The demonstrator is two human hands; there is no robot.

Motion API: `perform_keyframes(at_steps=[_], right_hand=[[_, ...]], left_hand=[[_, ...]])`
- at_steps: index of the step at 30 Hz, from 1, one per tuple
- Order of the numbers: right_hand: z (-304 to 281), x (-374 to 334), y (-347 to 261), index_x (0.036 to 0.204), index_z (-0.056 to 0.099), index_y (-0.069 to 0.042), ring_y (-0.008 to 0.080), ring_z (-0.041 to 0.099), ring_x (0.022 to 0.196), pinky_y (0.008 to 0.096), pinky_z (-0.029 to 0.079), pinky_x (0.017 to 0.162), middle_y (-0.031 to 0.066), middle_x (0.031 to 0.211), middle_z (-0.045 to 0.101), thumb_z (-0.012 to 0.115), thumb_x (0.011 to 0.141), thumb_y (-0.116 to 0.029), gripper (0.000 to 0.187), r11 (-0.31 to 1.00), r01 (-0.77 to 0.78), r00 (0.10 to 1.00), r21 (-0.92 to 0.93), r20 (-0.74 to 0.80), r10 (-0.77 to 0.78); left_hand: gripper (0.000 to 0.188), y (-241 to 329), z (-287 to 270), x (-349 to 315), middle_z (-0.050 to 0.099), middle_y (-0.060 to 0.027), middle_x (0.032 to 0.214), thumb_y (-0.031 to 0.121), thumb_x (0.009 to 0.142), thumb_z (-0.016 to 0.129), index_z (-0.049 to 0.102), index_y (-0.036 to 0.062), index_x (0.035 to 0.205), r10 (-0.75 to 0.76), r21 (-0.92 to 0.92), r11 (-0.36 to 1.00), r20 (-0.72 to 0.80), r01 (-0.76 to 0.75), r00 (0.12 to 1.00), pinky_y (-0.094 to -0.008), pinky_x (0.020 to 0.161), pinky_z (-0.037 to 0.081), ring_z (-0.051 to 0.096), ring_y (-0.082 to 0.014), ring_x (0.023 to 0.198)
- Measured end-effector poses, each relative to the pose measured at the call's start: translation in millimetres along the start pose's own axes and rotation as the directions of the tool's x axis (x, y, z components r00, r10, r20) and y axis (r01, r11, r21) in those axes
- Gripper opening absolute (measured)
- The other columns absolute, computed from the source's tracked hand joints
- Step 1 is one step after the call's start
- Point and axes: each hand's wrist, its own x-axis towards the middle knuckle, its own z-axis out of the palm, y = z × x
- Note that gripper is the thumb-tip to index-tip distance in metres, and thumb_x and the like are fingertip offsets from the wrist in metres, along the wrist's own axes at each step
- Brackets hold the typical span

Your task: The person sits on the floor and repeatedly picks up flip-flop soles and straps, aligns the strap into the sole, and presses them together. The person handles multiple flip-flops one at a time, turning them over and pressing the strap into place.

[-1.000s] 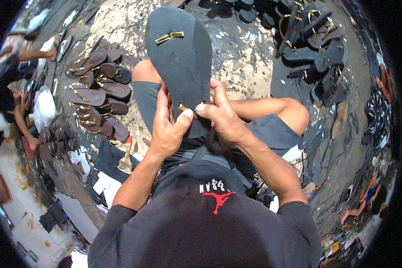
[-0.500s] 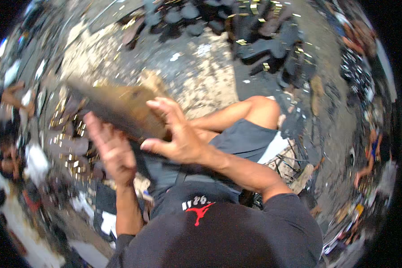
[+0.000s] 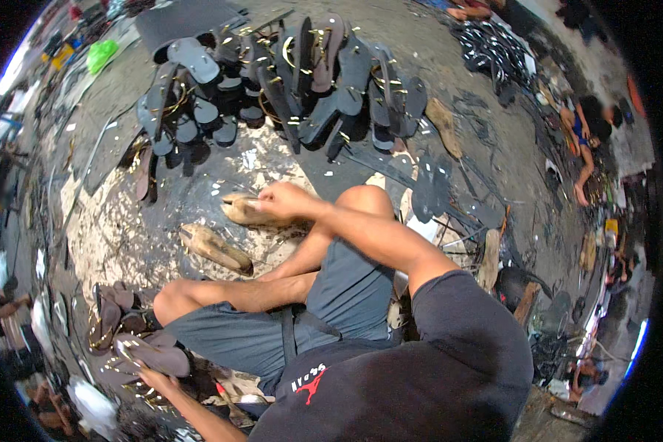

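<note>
My right hand (image 3: 291,201) is closed over the back part of a worn wooden shoe last (image 3: 237,208) in front of my crossed legs. A second wooden last (image 3: 217,249) lies to its left, nearer my knee. Low at the left, my left hand (image 3: 157,381) grips the edge of a dark brown flip-flop (image 3: 166,359), its fingers partly hidden by it. That flip-flop lies on a pile of brown flip-flops (image 3: 110,309) with shiny gold-coloured bits on the straps.
Many dark flip-flops (image 3: 320,110) stand and lie bunched ahead of me. Another wooden last (image 3: 443,127) rests to their right. A heap of black straps (image 3: 493,51) is at the far right, near a seated person (image 3: 580,140). A green bag (image 3: 101,55) lies far left.
My hands have moved apart from the blurred brown and dark object that was raised between them. The left has gone down to the flip-flop pile, the right to a last. The view has turned.
</note>
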Motion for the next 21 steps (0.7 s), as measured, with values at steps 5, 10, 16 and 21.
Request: perform_keyframes(at_steps=[5,10,16,21], right_hand=[[-122.2,30.7,82.7,0.132,0.046,0.002,0.0331,0.060,0.114,0.0428,0.047,0.097,0.0236,0.127,0.060,0.078,0.085,-0.029,0.065,0.840,-0.121,0.171,0.529,-0.823,0.542],[-198.0,23.2,116.9,0.139,0.041,0.002,0.0239,0.068,0.088,0.0358,0.057,0.068,0.0157,0.111,0.066,0.080,0.087,-0.033,0.074,0.347,0.089,0.089,0.934,-0.354,0.931],[-114.1,-31.4,-9.0,0.089,0.059,-0.011,0.0167,0.060,0.067,0.0357,0.054,0.062,0.0031,0.075,0.060,0.067,0.098,-0.025,0.018,0.102,0.306,0.835,0.946,-0.319,0.448],[28.0,-159.2,-121.5,0.114,0.059,-0.001,0.0132,0.059,0.085,0.0336,0.050,0.073,0.0037,0.093,0.062,0.066,0.099,-0.035,0.037,0.721,-0.073,0.996,0.689,0.087,0.017]], left_hand=[[0.061,-57.1,-78.7,-24.3,0.057,-0.0244,0.138,0.041,0.103,0.058,0.052,-0.0068,0.140,0.288,0.830,0.526,0.029,-0.183,0.957,-0.0360,0.097,0.049,0.059,-0.0304,0.121],[0.050,9.1,1.5,-33.3,0.057,-0.0162,0.140,0.033,0.105,0.057,0.051,0.0017,0.144,0.477,0.614,0.610,0.220,-0.501,0.851,-0.0393,0.101,0.048,0.059,-0.0255,0.122],[0.045,90.8,132.2,-96.6,0.054,-0.0147,0.141,0.028,0.107,0.053,0.052,0.0002,0.142,0.357,0.131,0.891,0.389,-0.434,0.849,-0.0389,0.098,0.050,0.059,-0.0234,0.122],[0.054,88.0,254.0,-186.4,0.056,-0.0129,0.138,0.026,0.106,0.056,0.040,0.0062,0.154,0.098,-0.038,0.994,0.708,-0.100,0.699,-0.0237,0.077,0.056,0.063,-0.0191,0.112]])
